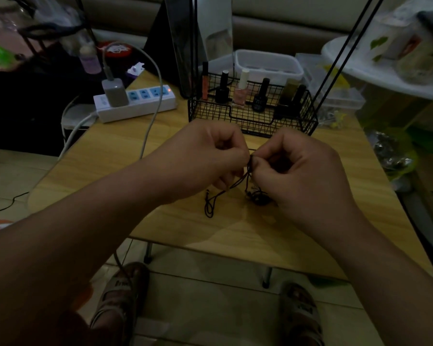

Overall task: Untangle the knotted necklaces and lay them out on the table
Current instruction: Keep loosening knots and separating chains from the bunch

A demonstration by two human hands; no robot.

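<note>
A person bends over a wooden table (185, 228). A black wire basket (308, 113) of nail polish bottles (241, 89) stands at the far side, with a white power strip (140, 106) at the far left. The left hand (205, 161) and right hand (303, 176) meet mid-table, fingers curled, each pinching the dark knotted necklaces (258, 199). Loose loops trail onto the wood.
</note>
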